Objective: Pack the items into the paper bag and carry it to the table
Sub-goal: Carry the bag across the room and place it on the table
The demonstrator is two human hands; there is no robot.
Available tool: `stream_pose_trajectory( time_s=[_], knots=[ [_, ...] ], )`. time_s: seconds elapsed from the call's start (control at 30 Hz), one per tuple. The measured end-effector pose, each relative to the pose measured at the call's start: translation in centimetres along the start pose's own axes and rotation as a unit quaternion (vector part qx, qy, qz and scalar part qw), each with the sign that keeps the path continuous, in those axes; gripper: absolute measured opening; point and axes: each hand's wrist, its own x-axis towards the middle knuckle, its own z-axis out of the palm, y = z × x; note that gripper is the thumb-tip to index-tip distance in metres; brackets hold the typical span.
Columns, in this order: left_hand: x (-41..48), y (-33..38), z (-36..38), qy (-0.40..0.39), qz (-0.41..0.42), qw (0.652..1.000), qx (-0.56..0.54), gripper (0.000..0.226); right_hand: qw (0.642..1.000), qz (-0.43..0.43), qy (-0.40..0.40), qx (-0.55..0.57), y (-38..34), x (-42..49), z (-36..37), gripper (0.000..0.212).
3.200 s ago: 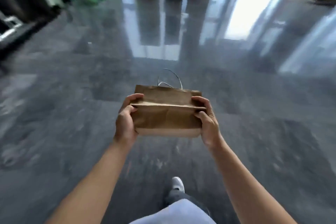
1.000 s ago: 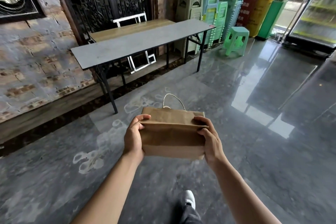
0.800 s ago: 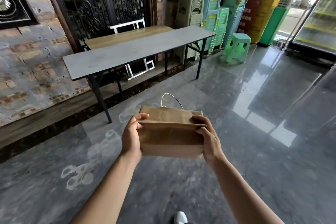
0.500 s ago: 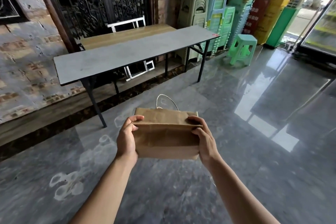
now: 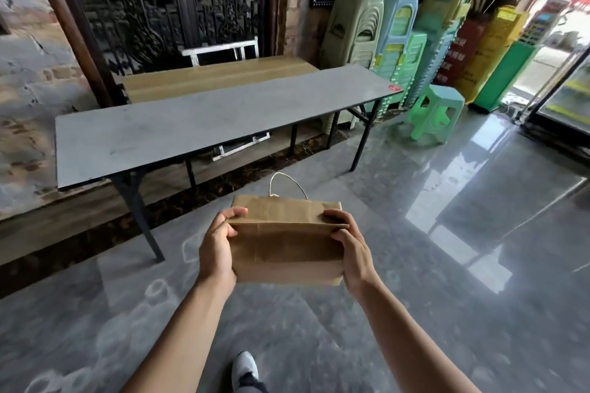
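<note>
Closer now, grey folding table [image 5: 204, 124] ahead; left hand [image 5: 217, 247] and right hand [image 5: 352, 249] clamp paper bag [image 5: 285, 249] ends, long axis crosswise, folded top up.

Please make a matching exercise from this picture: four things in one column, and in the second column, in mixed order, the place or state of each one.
Things:
1. paper bag
2. grey table
3. green stool
4. white shoe

Places or states:
A. on the floor beside the table's right end
B. at the bottom edge, between the forearms
C. held between the left hand and right hand, top folded shut
D. standing ahead, top bare

Pairs: 1-C, 2-D, 3-A, 4-B
</note>
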Motion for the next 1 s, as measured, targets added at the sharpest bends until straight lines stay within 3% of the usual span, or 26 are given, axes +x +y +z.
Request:
stream_pose_trajectory(
  time_s=[0.23,0.4,0.47,0.63,1.0],
  knots=[
    [13.2,4.9,1.5,-0.006,-0.011,1.0,0.005,0.041,1.0,0.007,-0.009,-0.011,-0.7,13.3,4.0,0.042],
    [16.0,5.4,2.0,-0.015,-0.027,0.999,0.017,0.041,0.999,0.033,0.001,-0.001,0.2,16.0,4.9,0.042],
    [24.5,5.7,3.7,0.018,-0.046,0.999,0.009,0.041,0.999,0.045,-0.016,-0.019,1.3,24.9,6.1,0.041],
    [26.5,7.0,4.7,0.012,-0.04,0.999,0.002,0.041,0.999,0.033,-0.024,-0.01,0.6,27.9,6.5,0.041],
    [48.6,12.0,16.2,0.084,-0.025,0.996,0.02,0.043,0.997,0.042,-0.058,-0.007,-0.1,54.8,5.7,0.041]
  ],
)
